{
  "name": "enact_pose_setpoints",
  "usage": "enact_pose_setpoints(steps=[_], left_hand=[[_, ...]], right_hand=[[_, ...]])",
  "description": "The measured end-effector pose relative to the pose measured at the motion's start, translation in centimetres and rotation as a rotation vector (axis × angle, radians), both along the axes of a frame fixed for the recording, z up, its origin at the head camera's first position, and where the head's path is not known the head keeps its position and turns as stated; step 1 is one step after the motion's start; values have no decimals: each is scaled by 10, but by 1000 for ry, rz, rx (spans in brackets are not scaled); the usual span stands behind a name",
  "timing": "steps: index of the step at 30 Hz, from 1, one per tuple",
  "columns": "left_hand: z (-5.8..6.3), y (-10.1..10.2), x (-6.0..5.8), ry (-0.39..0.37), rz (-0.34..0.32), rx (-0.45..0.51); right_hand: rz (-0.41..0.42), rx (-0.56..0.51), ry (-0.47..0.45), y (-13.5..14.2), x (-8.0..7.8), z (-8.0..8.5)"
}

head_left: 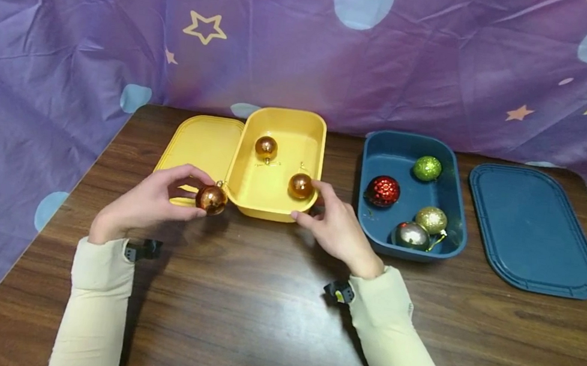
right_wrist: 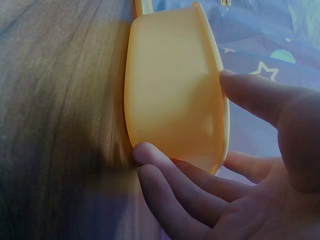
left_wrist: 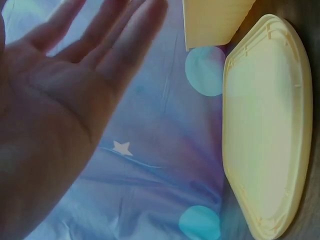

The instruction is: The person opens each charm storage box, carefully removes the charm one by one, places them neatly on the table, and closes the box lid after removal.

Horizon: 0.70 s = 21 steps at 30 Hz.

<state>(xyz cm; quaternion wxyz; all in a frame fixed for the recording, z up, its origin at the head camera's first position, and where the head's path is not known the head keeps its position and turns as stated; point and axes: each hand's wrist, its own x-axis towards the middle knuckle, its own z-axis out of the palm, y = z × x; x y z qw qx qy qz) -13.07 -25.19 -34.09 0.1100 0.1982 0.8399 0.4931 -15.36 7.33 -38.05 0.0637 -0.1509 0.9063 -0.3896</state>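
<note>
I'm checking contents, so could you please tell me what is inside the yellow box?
One amber bauble lies back left in the yellow box, another front right; the near wall's inner face is hidden.

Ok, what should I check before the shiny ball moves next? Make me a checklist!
1. Left hand holds the copper ball: ok, fingers and thumb pinch it.
2. Right hand holds the yellow box: ok, at its near right corner.
3. Yellow lid off: ok, beside the box.
4. Copper ball inside the yellow box: not ok, outside.
5. Copper ball clear of the box wall: cannot tell.
</note>
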Motion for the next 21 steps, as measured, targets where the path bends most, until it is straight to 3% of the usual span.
enact_pose_setpoints(steps=[6,11,17,21], left_hand=[[2,-14,4,-59,-148,39],[3,-21,6,-60,-191,8],[-8,-17,1,-297,-238,1],[-15,-14,-2,-361,-298,-49]], right_hand=[[6,1,-3,-1,0,0],[4,4,1,-2,0,0],[2,0,-1,-1,0,1],[-3,-3,-5,0,0,0]])
